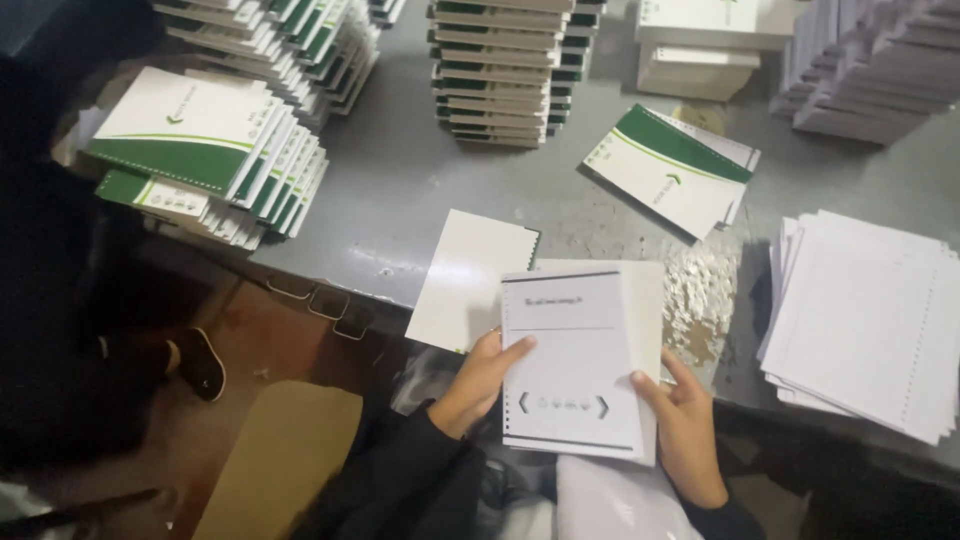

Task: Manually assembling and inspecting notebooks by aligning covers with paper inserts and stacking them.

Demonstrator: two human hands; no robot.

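Observation:
Both my hands hold a thin stack of white punched pages [575, 360] over the front edge of the grey table [400, 190]. My left hand [480, 380] grips the stack's left side with the thumb on the top sheet. My right hand [685, 425] holds its lower right corner. The top sheet has a dark line near its top and a row of small grey marks near its bottom. A white cover sheet [465, 280] lies under the stack's left side and overhangs the table edge.
Green-and-white covers sit fanned at the left [200, 150] and stacked at the back [500, 70]. One cover set [670, 170] lies alone. White punched sheets [870, 320] are piled at the right. Paper chips [700, 290] litter the edge. A person's shoe [205, 365] is on the floor.

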